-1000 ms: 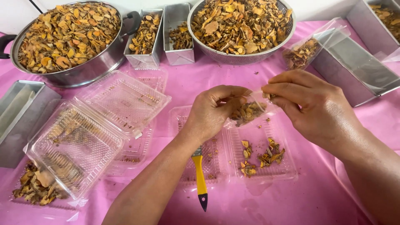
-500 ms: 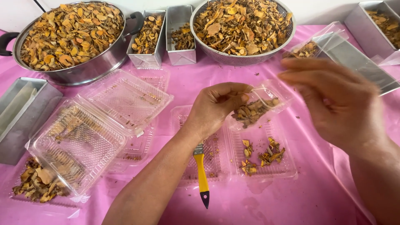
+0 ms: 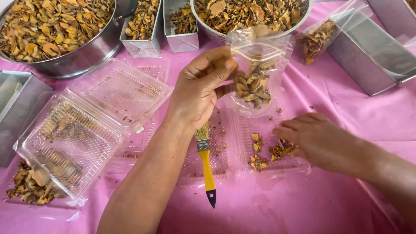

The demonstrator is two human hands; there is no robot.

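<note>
Near the upper centre, the left hand (image 3: 200, 89) is pinching a clear zip bag of dried orange-brown pieces (image 3: 256, 73). Lower right, the right hand (image 3: 323, 143) is touching loose pieces in a clear plastic tray (image 3: 277, 167), fingertips partly hidden.

Both forearms are bare, with no sleeve showing anywhere in view. The left hand (image 3: 201, 89) and the right hand (image 3: 323, 143) wear no gloves, rings or wristbands. The fingernails look short and unpainted.

I see brush (image 3: 206, 162) on open tray (image 3: 242, 169). Bag (image 3: 258, 71) above tray. Stacked clamshells (image 3: 86, 130) left of tray. Bowls (image 3: 56, 30) behind tray.
</note>
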